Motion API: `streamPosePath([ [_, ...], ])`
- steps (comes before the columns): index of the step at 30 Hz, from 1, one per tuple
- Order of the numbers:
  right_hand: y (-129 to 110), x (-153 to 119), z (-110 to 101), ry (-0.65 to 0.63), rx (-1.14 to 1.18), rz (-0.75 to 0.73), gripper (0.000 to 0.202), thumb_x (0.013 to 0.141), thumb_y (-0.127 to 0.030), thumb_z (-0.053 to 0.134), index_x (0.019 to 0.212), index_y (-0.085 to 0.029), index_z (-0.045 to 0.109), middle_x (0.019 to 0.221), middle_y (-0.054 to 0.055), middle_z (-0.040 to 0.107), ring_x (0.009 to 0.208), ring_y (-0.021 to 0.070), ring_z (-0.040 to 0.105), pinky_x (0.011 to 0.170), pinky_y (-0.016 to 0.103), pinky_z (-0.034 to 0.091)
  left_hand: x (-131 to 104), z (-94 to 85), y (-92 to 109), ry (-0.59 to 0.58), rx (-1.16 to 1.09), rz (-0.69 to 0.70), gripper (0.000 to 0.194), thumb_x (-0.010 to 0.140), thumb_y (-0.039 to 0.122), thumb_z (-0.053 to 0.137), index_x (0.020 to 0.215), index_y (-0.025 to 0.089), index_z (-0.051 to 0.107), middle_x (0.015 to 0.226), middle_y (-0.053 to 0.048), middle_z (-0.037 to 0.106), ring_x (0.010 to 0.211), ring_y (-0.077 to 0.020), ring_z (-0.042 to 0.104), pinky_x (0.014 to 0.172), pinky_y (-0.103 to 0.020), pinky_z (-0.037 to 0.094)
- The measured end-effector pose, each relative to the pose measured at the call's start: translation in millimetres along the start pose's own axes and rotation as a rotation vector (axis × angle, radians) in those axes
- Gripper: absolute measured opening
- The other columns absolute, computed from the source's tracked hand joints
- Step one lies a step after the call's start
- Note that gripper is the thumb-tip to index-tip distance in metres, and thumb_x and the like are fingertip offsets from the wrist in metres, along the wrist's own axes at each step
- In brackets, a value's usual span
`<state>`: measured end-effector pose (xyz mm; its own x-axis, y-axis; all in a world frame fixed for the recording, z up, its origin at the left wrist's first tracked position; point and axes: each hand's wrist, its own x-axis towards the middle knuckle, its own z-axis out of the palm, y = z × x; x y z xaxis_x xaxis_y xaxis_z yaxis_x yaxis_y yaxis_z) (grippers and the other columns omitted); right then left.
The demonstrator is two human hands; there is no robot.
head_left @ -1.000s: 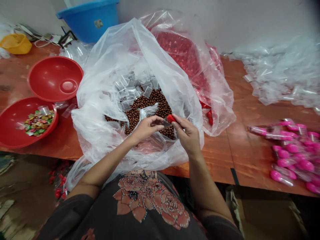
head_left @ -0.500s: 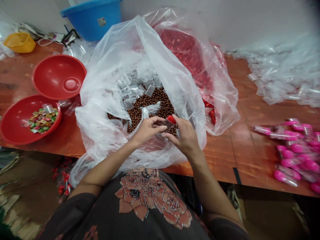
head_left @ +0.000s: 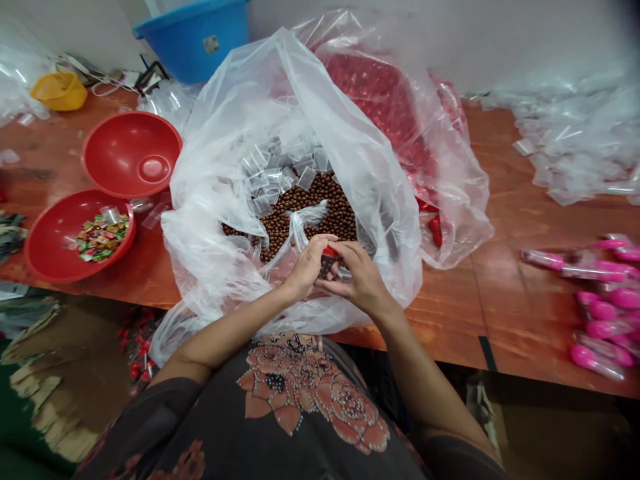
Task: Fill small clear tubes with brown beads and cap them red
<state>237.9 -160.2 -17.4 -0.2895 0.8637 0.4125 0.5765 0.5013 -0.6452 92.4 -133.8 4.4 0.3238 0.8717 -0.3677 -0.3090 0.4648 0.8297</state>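
Observation:
Between my two hands is a small clear plastic tube with a red cap, dark inside and partly covered by fingers. My left hand grips it from the left, its fingertips at the red cap. From the other side my right hand curls around it, thumb low and fingers over the top. Both hands are over the near side of a large clear plastic bag. Inside the bag lie many small brown balls and a heap of clear empty tubes.
Left stand two red bowls, one bare inside, one with wrapped sweets. A blue tub and a bag of red pieces are behind. Pink-capped tubes and clear plastic pieces lie right on the wooden table.
The tube has turned from slanting, red end to the right, to more upright with the cap on top. My hands have closed in around it. The whole view has shifted slightly.

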Motion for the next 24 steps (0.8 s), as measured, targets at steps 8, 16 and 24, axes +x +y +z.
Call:
streamPosePath([
  [8, -2, -6, 4, 0.344, 0.384, 0.436, 0.034, 0.093, -0.041, 0.058, 0.123, -0.025, 0.061, 0.096, 0.003, 0.071, 0.080, 0.0145, 0.068, 0.072, 0.032, 0.059, -4, -5.5, 13, -0.106, 0.083, -0.095, 0.074, 0.093, 0.072, 0.023, 0.138, 0.017, 0.044, 0.055, 0.003, 0.054, 0.041, -0.0113, 0.047, 0.046, -0.024, 0.044],
  [16, -18, 1, 7, 0.054, -0.168, -0.010, 0.083, 0.083, -0.053, 0.068, 0.150, -0.020, 0.032, 0.133, 0.017, 0.059, 0.116, 0.0307, 0.059, 0.096, 0.052, 0.051, -3, -0.3, 12, -0.097, 0.148, -0.131, 0.079, 0.088, 0.079, 0.019, 0.116, 0.019, 0.061, 0.056, 0.000, 0.052, 0.047, -0.0118, 0.048, 0.046, -0.024, 0.038],
  [24, -21, 11, 6, 0.033, -0.357, -0.247, 0.068, 0.086, -0.055, 0.062, 0.136, -0.012, 0.043, 0.105, 0.016, 0.066, 0.095, 0.0289, 0.061, 0.083, 0.045, 0.053, -11, -9.0, 7, -0.028, 0.149, -0.041, 0.045, 0.096, 0.050, 0.041, 0.125, 0.018, 0.055, 0.066, 0.002, 0.054, 0.051, -0.0096, 0.048, 0.048, -0.022, 0.040],
])
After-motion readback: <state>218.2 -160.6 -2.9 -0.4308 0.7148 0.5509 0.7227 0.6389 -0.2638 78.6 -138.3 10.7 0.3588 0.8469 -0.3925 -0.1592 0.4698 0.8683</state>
